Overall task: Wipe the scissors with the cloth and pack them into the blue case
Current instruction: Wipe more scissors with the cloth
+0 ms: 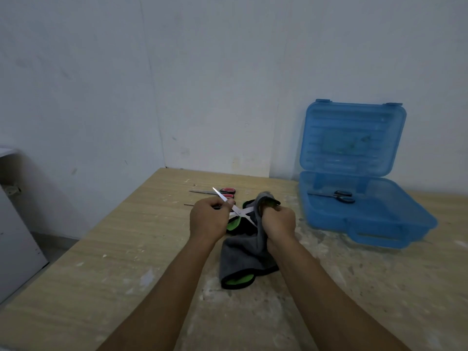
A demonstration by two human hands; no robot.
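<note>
My left hand [209, 219] grips an opened pair of scissors [236, 211]; one blade points up and left, and the others run toward the cloth. My right hand [278, 221] holds the grey cloth [243, 252], which has a black edge and green lining, bunched over the other blade. The rest of the cloth drapes onto the table. Behind my left hand lie red-handled scissors [222, 191]. The blue case [364, 209] stands open at the right, its lid against the wall. A black-handled pair of scissors [336, 195] lies inside it.
The wooden table [126, 249] is scuffed with white marks, and its left edge runs diagonally. A white cabinet [15, 224] stands at the far left, beside the table. A white wall rises directly behind the table.
</note>
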